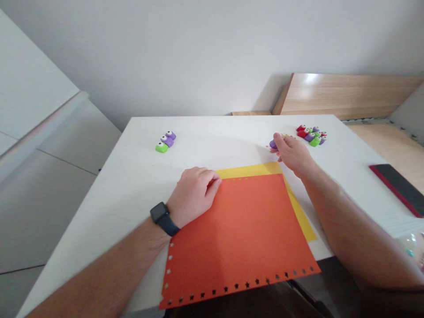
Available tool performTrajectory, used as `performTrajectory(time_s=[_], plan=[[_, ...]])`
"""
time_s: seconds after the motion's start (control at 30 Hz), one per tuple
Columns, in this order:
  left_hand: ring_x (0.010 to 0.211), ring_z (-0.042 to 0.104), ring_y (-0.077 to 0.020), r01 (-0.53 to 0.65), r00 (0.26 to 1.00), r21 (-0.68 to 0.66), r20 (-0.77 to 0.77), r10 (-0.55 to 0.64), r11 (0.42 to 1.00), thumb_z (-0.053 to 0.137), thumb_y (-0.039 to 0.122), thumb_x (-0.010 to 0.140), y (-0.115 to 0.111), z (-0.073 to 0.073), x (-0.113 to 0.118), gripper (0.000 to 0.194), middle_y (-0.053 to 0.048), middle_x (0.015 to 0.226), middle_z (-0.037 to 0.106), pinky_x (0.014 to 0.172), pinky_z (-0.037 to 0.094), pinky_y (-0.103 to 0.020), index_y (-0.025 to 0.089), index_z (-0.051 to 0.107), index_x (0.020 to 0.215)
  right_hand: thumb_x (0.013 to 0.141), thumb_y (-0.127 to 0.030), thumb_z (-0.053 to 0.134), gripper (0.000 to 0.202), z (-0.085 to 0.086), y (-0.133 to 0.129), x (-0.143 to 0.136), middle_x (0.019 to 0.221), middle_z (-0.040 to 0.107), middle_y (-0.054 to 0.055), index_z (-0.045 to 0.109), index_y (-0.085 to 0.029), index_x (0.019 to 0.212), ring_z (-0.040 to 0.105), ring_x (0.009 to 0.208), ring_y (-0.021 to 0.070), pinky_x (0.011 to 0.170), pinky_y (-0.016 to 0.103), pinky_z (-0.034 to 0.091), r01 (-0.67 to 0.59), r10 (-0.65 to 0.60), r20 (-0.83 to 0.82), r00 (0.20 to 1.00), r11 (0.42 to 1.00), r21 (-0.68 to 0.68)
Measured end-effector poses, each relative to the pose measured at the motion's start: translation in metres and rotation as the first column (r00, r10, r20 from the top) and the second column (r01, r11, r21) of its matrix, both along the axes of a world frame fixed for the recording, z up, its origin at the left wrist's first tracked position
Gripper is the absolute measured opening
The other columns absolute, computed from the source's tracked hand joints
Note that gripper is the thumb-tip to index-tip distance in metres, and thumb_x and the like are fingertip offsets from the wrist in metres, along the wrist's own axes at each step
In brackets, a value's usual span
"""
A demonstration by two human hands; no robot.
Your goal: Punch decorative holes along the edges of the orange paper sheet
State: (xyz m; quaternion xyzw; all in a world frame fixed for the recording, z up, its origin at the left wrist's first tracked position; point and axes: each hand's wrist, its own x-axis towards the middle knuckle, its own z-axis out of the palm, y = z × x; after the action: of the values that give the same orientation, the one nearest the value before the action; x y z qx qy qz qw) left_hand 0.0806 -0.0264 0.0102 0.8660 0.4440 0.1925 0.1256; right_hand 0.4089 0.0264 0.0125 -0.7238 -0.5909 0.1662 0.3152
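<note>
An orange sheet of paper (238, 225) with star-shaped holes along its edges lies over a yellow sheet (300, 212), its near edge past the table front. My left hand (195, 194), wearing a dark watch (164, 217), rests on the orange sheet's upper left corner; its fingers are curled with thumb against forefinger, and whatever they hold is hidden. Beyond the yellow sheet, my right hand (291, 152) is closed around a small purple paper punch (273, 144), mostly covered by the fingers. Small reddish and yellow paper bits (277, 153) show by those fingers.
Three punches (167, 140), purple and green with white round tops, stand at the back left of the white table (115, 185). Several red, green and purple punches (313, 135) cluster at the back right. A dark, red-edged flat object (397, 187) lies near the right edge.
</note>
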Motion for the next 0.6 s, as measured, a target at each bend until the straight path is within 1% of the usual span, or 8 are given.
performTrajectory(time_s=[0.13,0.2,0.33,0.5,0.6], plan=[[0.089,0.064,-0.0235,0.005,1.0,-0.001,-0.004,-0.005,1.0,0.051,0.027,0.101,0.0011,-0.001,0.0003,0.022,-0.005,0.089,0.072,0.086,0.047,-0.041,0.019,0.068,0.089,0.092,-0.083,0.03,0.076,0.0015,-0.0009,0.0005,0.078,0.076,0.01,0.07,-0.02,0.079,0.067,0.064,0.0217,0.059,0.032,0.046,0.052,-0.054,0.045,0.998,0.998,0.044],[0.089,0.064,-0.0234,0.005,1.0,0.002,0.002,-0.005,1.0,0.051,0.027,0.101,0.0013,-0.001,0.0006,0.022,-0.005,0.089,0.072,0.086,0.047,-0.041,0.019,0.068,0.089,0.093,-0.083,0.03,0.075,0.0016,-0.0011,0.0002,0.079,0.076,0.01,0.07,-0.02,0.081,0.068,0.066,0.0222,0.06,0.032,0.047,0.043,-0.044,0.026,0.999,0.998,0.041],[0.089,0.064,-0.0233,0.002,1.0,0.004,0.01,-0.002,1.0,0.052,0.027,0.101,0.0008,-0.0002,0.0006,0.022,-0.005,0.09,0.072,0.086,0.047,-0.041,0.02,0.068,0.088,0.093,-0.082,0.032,0.074,0.002,-0.0011,-0.0007,0.08,0.077,0.01,0.072,-0.02,0.082,0.068,0.068,0.0228,0.061,0.033,0.049,0.002,-0.002,0.007,1.0,1.0,-0.01],[0.089,0.064,-0.0233,0.0,1.0,0.006,0.004,0.0,1.0,0.052,0.027,0.101,0.001,-0.0011,0.0004,0.021,-0.005,0.091,0.072,0.087,0.047,-0.041,0.02,0.068,0.089,0.093,-0.082,0.031,0.074,0.0014,-0.0006,0.0007,0.079,0.077,0.011,0.071,-0.02,0.082,0.068,0.067,0.0233,0.06,0.033,0.048,0.064,-0.065,0.01,0.998,0.996,0.056],[0.089,0.064,-0.0234,0.001,1.0,0.002,0.0,-0.001,1.0,0.051,0.028,0.101,0.0014,-0.0022,0.0001,0.022,-0.005,0.09,0.072,0.087,0.047,-0.041,0.02,0.068,0.089,0.092,-0.082,0.033,0.074,-0.0012,0.0001,0.0014,0.08,0.076,0.01,0.071,-0.02,0.083,0.069,0.07,0.0233,0.06,0.033,0.049,0.027,-0.027,-0.011,1.0,0.999,0.037]])
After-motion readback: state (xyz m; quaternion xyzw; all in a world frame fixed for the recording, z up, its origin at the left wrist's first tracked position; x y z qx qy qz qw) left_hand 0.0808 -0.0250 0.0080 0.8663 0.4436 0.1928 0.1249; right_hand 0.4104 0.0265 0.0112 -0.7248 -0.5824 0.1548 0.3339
